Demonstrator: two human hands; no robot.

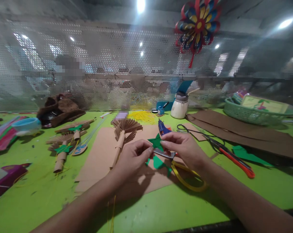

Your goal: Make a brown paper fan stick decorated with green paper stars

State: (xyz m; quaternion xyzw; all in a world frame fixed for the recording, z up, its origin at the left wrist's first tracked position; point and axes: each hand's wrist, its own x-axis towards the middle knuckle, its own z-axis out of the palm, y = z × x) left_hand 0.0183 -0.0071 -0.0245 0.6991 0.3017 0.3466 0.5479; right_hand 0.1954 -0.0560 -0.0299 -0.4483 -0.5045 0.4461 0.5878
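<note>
My left hand has thumb and fingers pinched together near the scissor tip; anything between them is too small to make out. My right hand pinches the right edge of a green star. Between and below both hands are scissors with yellow handles, blades pointing left. Green cut scraps lie beneath them on a brown cardboard sheet. Left of my hands is a pleated brown paper fan piece on a rolled tube. A blue glue gun rests just beyond the star.
Finished-looking fan pieces with green stars lie at left, near a blue bowl. Yellow strands, a white jar and a green basket stand behind. A red-handled tool and brown sheets lie at right.
</note>
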